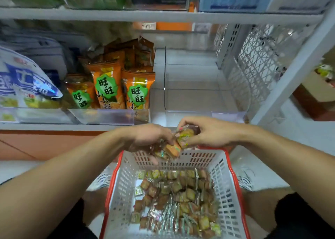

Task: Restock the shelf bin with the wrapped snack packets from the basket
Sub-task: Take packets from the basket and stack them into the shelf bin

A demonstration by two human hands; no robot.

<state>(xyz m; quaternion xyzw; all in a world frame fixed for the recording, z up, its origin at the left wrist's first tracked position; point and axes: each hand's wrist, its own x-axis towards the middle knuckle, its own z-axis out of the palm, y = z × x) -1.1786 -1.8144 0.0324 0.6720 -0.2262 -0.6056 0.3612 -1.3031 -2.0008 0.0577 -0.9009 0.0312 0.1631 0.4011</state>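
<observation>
Small wrapped snack packets (174,148), light, crinkly and probably slippery, sit bunched between both hands above the basket (233,193) rim. Left hand (150,139) cups several, right hand (208,132) pinches one, I think. Best gathered loosely in handfuls; empty clear bin (204,113) waits just ahead.

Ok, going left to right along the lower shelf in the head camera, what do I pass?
Blue and white snack bag → orange snack bags with green labels → empty clear plastic bin → white metal mesh side panel.
</observation>
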